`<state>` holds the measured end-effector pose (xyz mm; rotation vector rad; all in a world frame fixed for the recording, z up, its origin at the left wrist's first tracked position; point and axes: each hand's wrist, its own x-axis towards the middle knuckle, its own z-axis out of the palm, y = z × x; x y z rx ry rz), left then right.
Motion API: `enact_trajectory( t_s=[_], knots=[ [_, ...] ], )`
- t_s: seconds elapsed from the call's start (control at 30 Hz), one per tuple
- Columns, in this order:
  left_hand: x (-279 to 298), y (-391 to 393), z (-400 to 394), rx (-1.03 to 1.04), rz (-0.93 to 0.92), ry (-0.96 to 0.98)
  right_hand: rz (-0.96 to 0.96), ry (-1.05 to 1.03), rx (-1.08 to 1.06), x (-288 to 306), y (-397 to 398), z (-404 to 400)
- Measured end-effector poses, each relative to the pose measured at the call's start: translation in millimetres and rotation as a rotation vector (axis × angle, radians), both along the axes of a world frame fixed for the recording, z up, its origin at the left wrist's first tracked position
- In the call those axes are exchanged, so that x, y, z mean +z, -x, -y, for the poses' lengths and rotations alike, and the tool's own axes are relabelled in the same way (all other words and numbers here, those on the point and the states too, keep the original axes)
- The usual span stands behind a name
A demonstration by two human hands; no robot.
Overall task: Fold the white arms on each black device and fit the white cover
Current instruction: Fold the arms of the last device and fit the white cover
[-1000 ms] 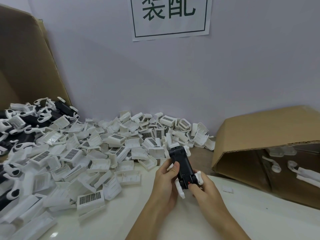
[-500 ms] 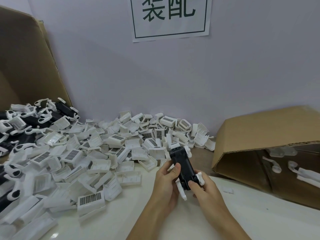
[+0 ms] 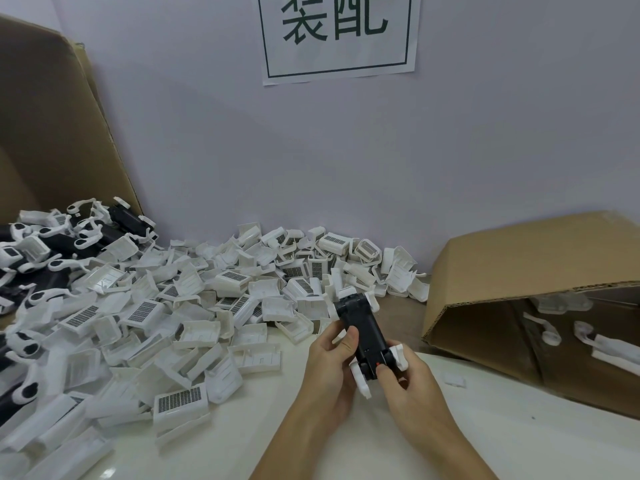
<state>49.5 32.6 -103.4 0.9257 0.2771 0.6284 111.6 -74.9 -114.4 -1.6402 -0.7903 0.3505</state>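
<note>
a paper sign (image 3: 337, 36) with green characters is hanging on the pale wall (image 3: 485, 133). one cardboard box (image 3: 540, 271) is lying tipped on the white bench (image 3: 519, 445); a cardboard sheet (image 3: 52, 133) is leaning far left.

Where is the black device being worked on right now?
In the head view, right of centre and low, the black device is held above the table's edge by both hands: left hand grips its side, right hand its near end, beside the white covers.

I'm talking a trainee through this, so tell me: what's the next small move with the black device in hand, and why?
Probably fold in the white arm at the near end. Both hands, left hand and right hand, already grip the black device, and that arm juts out, with no cover on yet. The white covers lie piled to the left.
</note>
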Motion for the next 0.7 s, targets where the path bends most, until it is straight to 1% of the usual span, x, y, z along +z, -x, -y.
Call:
enact_trajectory(
  t_s=[0.23, 0.37, 0.47, 0.6, 0.67, 0.7],
  knots=[
    [-3.6, -3.7, -2.4, 0.002, -0.019, 0.005, -0.078, 0.022, 0.031, 1.1, -1.1, -1.2],
    [-4.8, -7.4, -2.5, 0.083, -0.051, 0.033, -0.126, -0.013, 0.005, 0.3, -2.0, -1.4],
    [-3.7, -10.5, -1.6, 0.176, -0.142, 0.051, -0.163, -0.052, -0.009, -0.2, -3.8, -0.8],
    [1.3, -10.1, -3.1, 0.268, -0.359, -0.185, -0.148, -0.165, -0.15, -3.5, -6.5, -2.4],
    [9.5, -8.5, -5.0, 0.241, -0.397, -0.239, -0.096, -0.196, -0.245, -5.3, -7.1, -3.4],
    [14.5, -7.4, -6.7, 0.188, -0.417, -0.268, -0.053, -0.195, -0.283, -5.8, -7.0, -3.7]
  ],
)
